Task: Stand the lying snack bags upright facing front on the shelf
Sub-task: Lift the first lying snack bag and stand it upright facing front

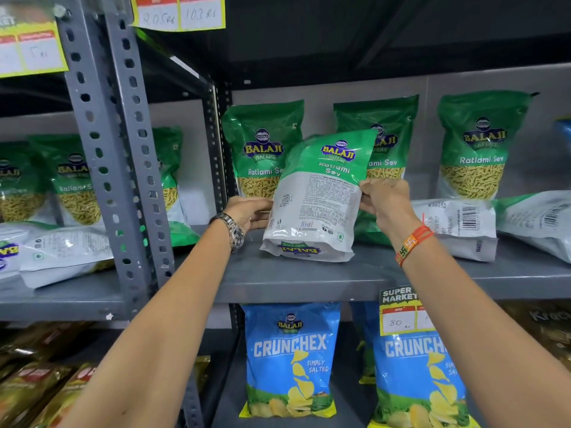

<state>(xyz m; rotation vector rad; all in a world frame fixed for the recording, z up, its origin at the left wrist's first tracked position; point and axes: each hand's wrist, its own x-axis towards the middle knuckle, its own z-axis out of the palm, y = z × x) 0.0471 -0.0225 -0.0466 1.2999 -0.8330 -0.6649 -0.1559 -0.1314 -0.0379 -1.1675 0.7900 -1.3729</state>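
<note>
A green and white Ratlami Sev bag (318, 199) stands on the grey shelf (309, 282), tilted a little, its printed back side toward me. My left hand (247, 211) grips its left edge and my right hand (386, 199) grips its right edge. Behind it, three bags (262, 149) of the same kind stand upright facing front. Two more bags lie flat at the right, the nearer one (457, 223) just beyond my right wrist and another (537, 220) at the frame edge.
A perforated grey upright post (117, 149) divides the shelves. The left bay holds upright Sev bags (77, 180) and lying ones (61, 254). Blue Crunchex bags (290, 359) stand on the shelf below. A price tag (398, 310) hangs from the shelf edge.
</note>
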